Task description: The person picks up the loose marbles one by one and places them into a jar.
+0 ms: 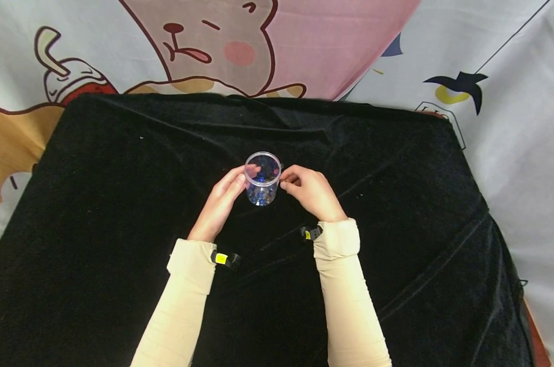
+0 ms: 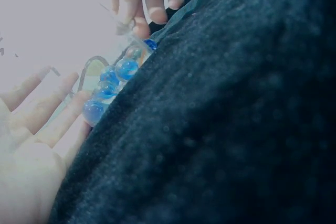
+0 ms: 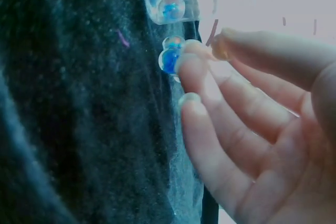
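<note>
From the head we look forward and down over the cloth [image 1: 98,229]; from each wrist we look low, close and tilted across it, all three views sharing the cup [image 1: 262,184].

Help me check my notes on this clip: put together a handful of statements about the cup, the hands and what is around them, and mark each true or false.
1. The clear cup stands upright on the black cloth. True.
2. The cup is empty. False: marbles, several of them blue, lie inside.
3. The left hand is at the cup's side. True.
4. The fingers of the other hand are dipped into the cup. False: the right hand is outside, beside it.
5. The right wrist view shows loose blue marbles outside the cup, by the fingers. True.
6. Both arms are bare to the elbow. False: cream sleeves cover them nearly to the wrists.
</note>
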{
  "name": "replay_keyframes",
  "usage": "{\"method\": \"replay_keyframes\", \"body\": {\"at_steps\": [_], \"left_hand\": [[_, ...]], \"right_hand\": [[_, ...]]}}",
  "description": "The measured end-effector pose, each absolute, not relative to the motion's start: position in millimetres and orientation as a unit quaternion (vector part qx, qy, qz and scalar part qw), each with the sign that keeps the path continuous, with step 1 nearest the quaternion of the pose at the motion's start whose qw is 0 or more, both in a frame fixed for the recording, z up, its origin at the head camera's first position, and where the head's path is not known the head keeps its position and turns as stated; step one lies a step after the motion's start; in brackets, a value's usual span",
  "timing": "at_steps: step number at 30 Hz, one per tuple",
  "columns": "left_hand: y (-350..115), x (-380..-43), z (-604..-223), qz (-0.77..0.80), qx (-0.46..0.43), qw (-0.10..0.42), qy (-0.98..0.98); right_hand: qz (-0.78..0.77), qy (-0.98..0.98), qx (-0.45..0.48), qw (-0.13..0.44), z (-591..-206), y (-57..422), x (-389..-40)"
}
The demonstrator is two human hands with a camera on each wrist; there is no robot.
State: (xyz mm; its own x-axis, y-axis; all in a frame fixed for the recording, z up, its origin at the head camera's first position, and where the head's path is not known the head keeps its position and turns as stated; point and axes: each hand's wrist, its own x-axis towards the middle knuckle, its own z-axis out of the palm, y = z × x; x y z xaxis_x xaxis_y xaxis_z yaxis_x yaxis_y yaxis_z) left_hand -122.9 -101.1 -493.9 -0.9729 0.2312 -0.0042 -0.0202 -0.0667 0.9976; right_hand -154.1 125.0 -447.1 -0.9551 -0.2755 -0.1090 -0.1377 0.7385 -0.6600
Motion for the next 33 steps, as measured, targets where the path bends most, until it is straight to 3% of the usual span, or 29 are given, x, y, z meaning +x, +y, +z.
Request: {"method": "replay_keyframes", "body": {"at_steps": [17,33], "left_hand": [[-102,-124,-495,0.725,0.075,0.090,0.679],[-102,-124,-496,0.732,0.078,0.084,0.672]], "right_hand": [[-0.441,0.891,-0.097,-0.033,-432,123,-151],[-0.498,0.853,-0.128,-0.082,-421,113,-144]]}}
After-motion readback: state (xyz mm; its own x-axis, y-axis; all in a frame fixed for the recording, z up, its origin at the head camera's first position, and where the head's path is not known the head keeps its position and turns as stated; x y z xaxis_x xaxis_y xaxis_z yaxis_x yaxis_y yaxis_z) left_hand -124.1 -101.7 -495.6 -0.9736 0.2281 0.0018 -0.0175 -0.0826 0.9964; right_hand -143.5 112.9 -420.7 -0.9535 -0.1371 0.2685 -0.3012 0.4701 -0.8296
